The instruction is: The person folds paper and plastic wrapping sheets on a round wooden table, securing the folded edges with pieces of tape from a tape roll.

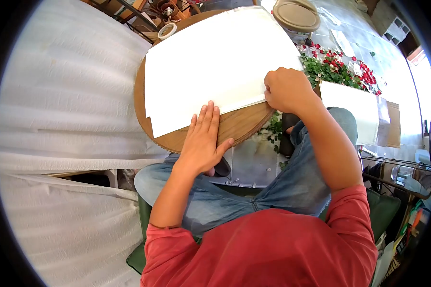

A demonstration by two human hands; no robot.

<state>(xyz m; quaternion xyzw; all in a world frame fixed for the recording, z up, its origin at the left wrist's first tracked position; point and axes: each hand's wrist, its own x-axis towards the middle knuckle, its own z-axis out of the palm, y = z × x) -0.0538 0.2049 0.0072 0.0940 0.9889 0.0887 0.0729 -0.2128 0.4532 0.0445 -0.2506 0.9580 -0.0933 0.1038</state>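
One smooth white paper sheet (215, 62) lies on a round wooden board (244, 122) on the person's lap. Left hand (203, 141) presses flat, fingers spread, on its near edge; right hand (285, 88) grip pinches the sheet's right edge.

Bright daylight, white sheet glaring, strong fisheye warp, black vignette at corners

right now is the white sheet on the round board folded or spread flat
Spread flat: the white sheet lies open across the round board, no fold visible.

Matt white paper sheet (210, 62) on a smooth, wood-grained round board (239, 125), possibly veneer.
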